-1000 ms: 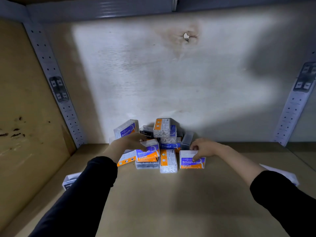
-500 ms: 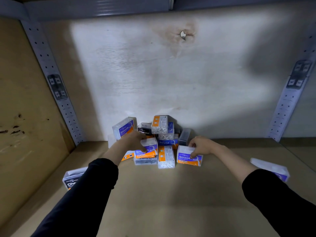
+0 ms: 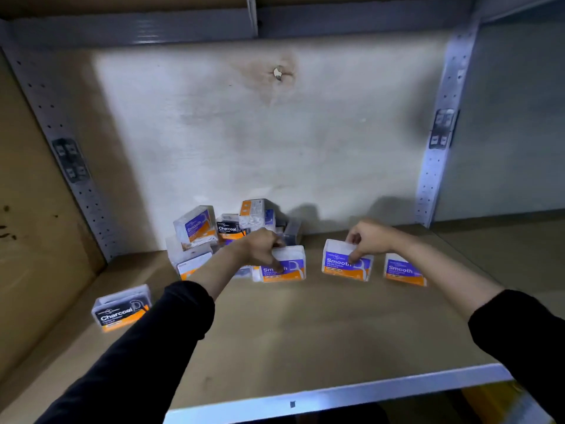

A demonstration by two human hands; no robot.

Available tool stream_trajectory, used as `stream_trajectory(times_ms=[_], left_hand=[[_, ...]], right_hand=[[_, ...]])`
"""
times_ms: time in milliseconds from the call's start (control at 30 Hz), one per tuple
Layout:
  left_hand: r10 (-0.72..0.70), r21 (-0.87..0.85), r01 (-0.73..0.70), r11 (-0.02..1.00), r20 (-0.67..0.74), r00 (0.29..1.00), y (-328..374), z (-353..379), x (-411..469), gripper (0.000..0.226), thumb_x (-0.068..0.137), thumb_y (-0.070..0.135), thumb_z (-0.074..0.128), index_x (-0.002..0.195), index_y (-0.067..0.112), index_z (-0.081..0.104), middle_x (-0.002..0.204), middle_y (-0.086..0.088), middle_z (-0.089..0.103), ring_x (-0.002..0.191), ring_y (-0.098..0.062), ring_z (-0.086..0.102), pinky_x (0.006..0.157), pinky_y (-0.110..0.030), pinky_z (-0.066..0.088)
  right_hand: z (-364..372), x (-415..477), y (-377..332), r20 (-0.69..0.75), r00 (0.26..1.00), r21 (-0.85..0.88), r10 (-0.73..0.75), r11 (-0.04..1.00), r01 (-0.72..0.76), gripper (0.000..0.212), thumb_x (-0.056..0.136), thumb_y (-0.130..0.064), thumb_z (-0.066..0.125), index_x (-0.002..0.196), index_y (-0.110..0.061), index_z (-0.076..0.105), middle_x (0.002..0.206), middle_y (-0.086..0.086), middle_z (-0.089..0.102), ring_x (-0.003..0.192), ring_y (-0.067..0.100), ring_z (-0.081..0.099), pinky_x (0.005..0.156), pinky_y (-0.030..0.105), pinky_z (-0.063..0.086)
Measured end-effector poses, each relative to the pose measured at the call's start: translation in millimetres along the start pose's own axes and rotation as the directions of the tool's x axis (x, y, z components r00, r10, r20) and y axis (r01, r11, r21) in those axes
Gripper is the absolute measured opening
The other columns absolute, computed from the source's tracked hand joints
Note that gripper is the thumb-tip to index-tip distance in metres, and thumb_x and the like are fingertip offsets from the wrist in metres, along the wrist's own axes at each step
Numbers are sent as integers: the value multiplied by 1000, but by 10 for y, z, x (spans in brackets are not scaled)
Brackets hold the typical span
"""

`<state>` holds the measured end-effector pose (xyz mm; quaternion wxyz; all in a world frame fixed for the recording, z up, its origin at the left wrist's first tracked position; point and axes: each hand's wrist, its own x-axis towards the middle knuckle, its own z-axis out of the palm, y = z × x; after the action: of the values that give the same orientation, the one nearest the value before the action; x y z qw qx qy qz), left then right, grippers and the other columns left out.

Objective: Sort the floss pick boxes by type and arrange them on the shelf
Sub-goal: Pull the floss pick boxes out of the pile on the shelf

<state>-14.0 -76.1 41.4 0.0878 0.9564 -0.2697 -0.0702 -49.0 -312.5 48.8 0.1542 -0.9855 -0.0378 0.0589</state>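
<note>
Far left, a lone Charcoal box stands near the front of the wooden shelf, well apart from everything else. Further back there's a jumbled pile of floss pick boxes against the back wall, with a tilted Smooth box and a second Charcoal box up top. Just right of that, the left hand grips an upright Smooth box, fingers curled over its top and down onto the label. Next over, the right hand pinches another upright Smooth box by its top edge, thumb on the front. Last, a third standing Smooth box sits near it, not touching.
</note>
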Motion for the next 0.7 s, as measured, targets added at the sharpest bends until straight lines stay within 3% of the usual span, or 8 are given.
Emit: stream_trajectory(times_ms=[67, 133, 267, 333, 433, 533, 700], left_hand=[[67, 10, -67, 998, 24, 997, 289, 71, 79, 42, 76, 21, 74, 113, 4, 63, 107, -11, 67, 99, -26, 60, 70, -26, 40], [117, 6, -117, 993, 33, 993, 572, 142, 188, 45, 77, 20, 74, 118, 5, 60, 117, -12, 65, 108, -27, 59, 79, -27, 44], [200, 20, -201, 979, 36, 979, 1032, 297, 415, 47, 74, 22, 75, 117, 9, 61, 118, -10, 65, 108, -27, 60, 88, -33, 49], [237, 48, -239, 970, 39, 971, 1205, 379, 516, 49, 73, 27, 75, 118, 14, 61, 119, -6, 65, 107, -24, 61, 87, -30, 50], [258, 37, -261, 965, 65, 964, 1430, 509, 624, 51, 76, 23, 73, 124, 11, 58, 124, -5, 62, 111, -23, 58, 78, -24, 41], [261, -16, -260, 965, 87, 961, 1563, 634, 727, 54, 76, 17, 73, 126, 6, 57, 128, -12, 60, 114, -26, 56, 88, -27, 44], [249, -31, -248, 968, 85, 965, 1647, 717, 859, 58, 78, 15, 71, 132, 6, 51, 134, -12, 55, 120, -26, 53, 95, -28, 42]], right_hand=[[-66, -197, 179, 4, 999, -23, 34, 999, -34, 38, 75, -20, 74, 108, -5, 65, 110, 10, 68, 89, 19, 59, 59, 16, 39], [-119, -364, 388, 2, 996, -47, 87, 995, -86, 38, 73, -23, 75, 107, -7, 66, 111, 9, 68, 86, 16, 57, 60, 18, 40], [-171, -639, 805, -11, 978, -69, 210, 975, -211, 45, 72, -24, 76, 112, -7, 63, 111, 6, 65, 91, 16, 57, 74, 24, 44], [-166, -759, 979, 9, 964, -40, 267, 963, -267, 45, 74, -21, 74, 114, -4, 61, 102, 5, 59, 83, 13, 53, 62, 19, 40], [-128, -866, 1215, 31, 941, -9, 336, 942, -336, 39, 76, -18, 73, 111, -4, 62, 107, 8, 63, 84, 12, 52, 58, 16, 36], [-68, -910, 1409, 47, 925, 26, 376, 926, -378, 38, 78, -16, 71, 112, -4, 61, 118, 11, 63, 90, 13, 52, 62, 15, 38], [23, -873, 1582, 41, 918, 65, 394, 916, -396, 36, 77, -14, 71, 109, -2, 62, 117, 13, 65, 87, 15, 53, 60, 15, 38]])
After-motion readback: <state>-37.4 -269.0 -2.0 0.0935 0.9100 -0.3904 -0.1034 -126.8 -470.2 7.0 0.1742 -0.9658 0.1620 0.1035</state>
